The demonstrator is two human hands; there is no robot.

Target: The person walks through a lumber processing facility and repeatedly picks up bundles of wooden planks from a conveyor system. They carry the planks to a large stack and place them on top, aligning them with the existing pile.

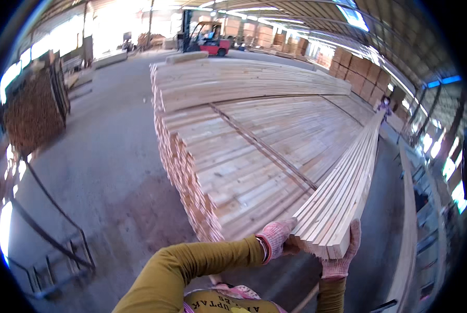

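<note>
A row of long, pale wooden boards lies side by side between my hands, running away to the far right. My left hand, in a pink knit glove, grips the near end from its left side, fingers partly hidden underneath. On the right side, my right hand, gloved alike, wraps the edge with its fingers up along the outer board. At the far end a person stands by the same boards. Left of them is a large stack of boards, layered with thin cross strips.
A long board rests along metal framework on my right. Dark metal rails and a tall wood stack stand at left. A red forklift is beyond the big stack. Bundled timber lines the far right.
</note>
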